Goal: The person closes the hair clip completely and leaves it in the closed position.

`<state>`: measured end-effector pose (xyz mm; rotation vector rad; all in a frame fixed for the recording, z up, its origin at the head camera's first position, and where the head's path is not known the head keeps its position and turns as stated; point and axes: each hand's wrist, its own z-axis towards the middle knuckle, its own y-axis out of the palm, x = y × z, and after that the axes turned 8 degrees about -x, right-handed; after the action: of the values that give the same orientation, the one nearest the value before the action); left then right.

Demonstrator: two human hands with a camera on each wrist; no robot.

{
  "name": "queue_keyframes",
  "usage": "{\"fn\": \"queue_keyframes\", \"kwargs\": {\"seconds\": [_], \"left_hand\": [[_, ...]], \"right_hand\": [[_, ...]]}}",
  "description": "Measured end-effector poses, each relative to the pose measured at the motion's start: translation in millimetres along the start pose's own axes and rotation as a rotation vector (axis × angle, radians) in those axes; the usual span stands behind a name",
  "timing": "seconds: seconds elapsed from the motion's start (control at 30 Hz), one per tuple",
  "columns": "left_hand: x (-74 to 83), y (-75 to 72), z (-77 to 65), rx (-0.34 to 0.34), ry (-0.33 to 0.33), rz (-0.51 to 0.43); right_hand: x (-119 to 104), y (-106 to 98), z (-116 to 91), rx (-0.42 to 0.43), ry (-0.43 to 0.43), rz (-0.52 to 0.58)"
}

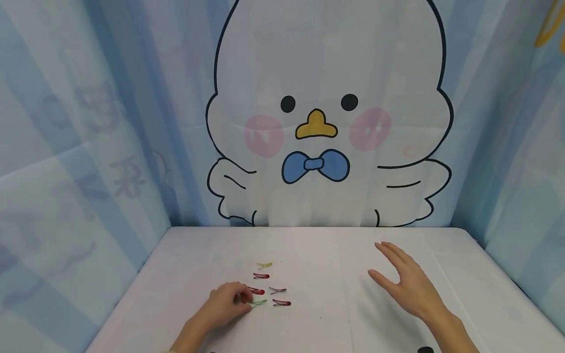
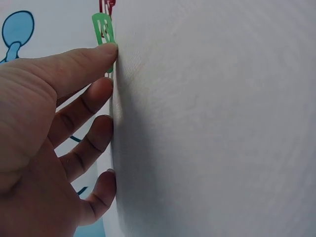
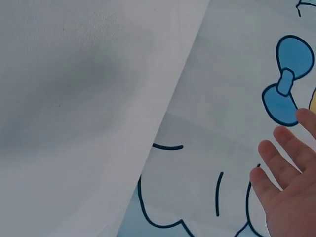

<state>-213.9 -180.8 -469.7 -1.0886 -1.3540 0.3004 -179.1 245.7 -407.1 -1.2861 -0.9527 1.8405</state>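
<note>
Behind your white table (image 1: pixel 318 274) hangs a cartoon-bird curtain (image 1: pixel 397 49); your left hand (image 1: pixel 228 300) pinches the green clip (image 1: pixel 259 302) beside a red clip (image 1: pixel 257 291), your right hand (image 1: pixel 411 285) spread and empty

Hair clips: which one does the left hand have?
The green clip, pinched by the left hand; the red clips, mauve clip and yellowish clip lie outside its grip.

The left hand (image 2: pixel 37 148) pinches a green clip (image 2: pixel 101 23) under its thumb (image 2: pixel 81 69), 3 bent fingers showing below. Just beyond, 1 red clip (image 2: pixel 107 7) is partly visible. Past the far edge of the white surface (image 2: pixel 212 123) hangs a backdrop (image 2: pixel 54 24) with a blue shape (image 2: pixel 18 28).
</note>
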Motion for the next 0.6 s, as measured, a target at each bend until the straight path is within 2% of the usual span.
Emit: {"fn": "queue_keyframes", "kwargs": {"seconds": [0.27,0.6], "left_hand": [[0.2,-1.9,2.1,0.005,-0.021,-0.027],[-3.6,1.2,0.4,0.021,0.029,0.003]], "right_hand": [[0.8,-1.7,-0.7,0.014,-0.014,0.004],[1.7,-3.0,-1.3,0.008,-0.001,-0.006]]}}
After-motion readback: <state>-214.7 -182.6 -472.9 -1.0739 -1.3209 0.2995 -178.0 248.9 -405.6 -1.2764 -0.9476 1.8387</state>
